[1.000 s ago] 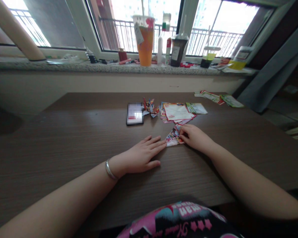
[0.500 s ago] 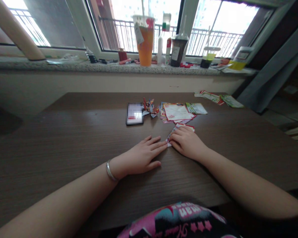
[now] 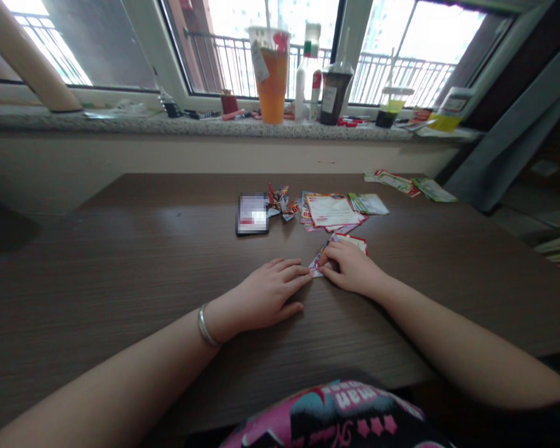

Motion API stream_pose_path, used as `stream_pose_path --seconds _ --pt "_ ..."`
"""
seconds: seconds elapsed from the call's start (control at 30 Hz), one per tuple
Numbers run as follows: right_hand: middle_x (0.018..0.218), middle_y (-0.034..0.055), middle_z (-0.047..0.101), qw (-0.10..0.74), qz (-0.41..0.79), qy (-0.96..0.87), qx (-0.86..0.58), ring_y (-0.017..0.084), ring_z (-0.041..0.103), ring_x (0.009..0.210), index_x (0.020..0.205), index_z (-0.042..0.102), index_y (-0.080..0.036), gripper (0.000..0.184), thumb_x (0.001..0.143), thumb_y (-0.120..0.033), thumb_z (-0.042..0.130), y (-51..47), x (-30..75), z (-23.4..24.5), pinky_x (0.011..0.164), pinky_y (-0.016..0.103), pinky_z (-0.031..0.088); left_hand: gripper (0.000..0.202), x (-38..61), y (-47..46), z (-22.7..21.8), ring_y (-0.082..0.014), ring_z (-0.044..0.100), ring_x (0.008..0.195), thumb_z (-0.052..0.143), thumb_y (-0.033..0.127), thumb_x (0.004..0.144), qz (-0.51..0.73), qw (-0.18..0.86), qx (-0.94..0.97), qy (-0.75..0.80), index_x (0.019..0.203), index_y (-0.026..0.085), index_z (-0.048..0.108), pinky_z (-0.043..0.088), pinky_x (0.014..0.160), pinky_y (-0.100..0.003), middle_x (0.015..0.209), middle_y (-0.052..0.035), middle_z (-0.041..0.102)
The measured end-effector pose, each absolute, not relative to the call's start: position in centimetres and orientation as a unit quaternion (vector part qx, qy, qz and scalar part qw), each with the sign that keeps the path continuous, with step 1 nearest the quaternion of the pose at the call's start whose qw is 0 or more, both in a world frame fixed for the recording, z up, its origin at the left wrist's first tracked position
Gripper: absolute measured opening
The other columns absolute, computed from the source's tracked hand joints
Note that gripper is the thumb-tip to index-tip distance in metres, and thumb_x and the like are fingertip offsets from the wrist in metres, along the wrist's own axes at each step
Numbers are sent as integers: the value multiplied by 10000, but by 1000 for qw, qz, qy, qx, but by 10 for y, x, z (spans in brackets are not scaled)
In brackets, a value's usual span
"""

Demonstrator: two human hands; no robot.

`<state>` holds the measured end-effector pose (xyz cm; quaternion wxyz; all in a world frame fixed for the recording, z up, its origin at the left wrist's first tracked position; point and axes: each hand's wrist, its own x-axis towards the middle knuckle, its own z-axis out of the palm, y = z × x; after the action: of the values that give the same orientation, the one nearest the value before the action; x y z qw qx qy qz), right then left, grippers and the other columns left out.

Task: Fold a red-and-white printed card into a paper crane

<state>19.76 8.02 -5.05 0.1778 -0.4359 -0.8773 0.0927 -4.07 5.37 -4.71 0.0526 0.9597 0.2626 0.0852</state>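
Note:
A small piece of colourful printed paper [image 3: 348, 242] lies on the dark wooden table [image 3: 144, 274] in front of me. My right hand [image 3: 350, 267] rests on top of it, fingers curled and pressing it down, and hides most of it. My left hand [image 3: 261, 295] lies flat on the table just left of the paper, fingers stretched out, fingertips touching the paper's left corner. A silver bangle [image 3: 205, 325] sits on my left wrist.
Behind the paper are a phone [image 3: 252, 213], a folded paper crane [image 3: 281, 202], a stack of printed sheets [image 3: 332, 211] and more leaflets [image 3: 401, 183] at the far right. The windowsill [image 3: 121, 124] holds an orange drink cup [image 3: 272, 76], bottles and a dark cup [image 3: 335, 93].
My right hand slid left over the paper, from its right side to covering it, and flattened it. My left hand has stayed almost still.

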Motion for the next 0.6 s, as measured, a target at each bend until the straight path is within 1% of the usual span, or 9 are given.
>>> stream_pose_path --seconds 0.3,0.6 --pt "834 50 657 169 91 -872 -450 209 565 859 800 647 -184 91 819 -269 621 83 198 -53 769 324 385 536 -39 53 -47 -281 433 1281 548 387 879 86 48 959 267 1365 186 446 328 1102 -440 1378 -87 504" --pt "828 44 677 167 107 -867 -457 200 580 846 779 653 -185 82 808 -262 649 88 198 -56 768 316 390 491 -37 51 -46 -287 454 1262 522 393 893 82 38 957 277 1336 187 470 380 1059 -451 1354 -84 528"
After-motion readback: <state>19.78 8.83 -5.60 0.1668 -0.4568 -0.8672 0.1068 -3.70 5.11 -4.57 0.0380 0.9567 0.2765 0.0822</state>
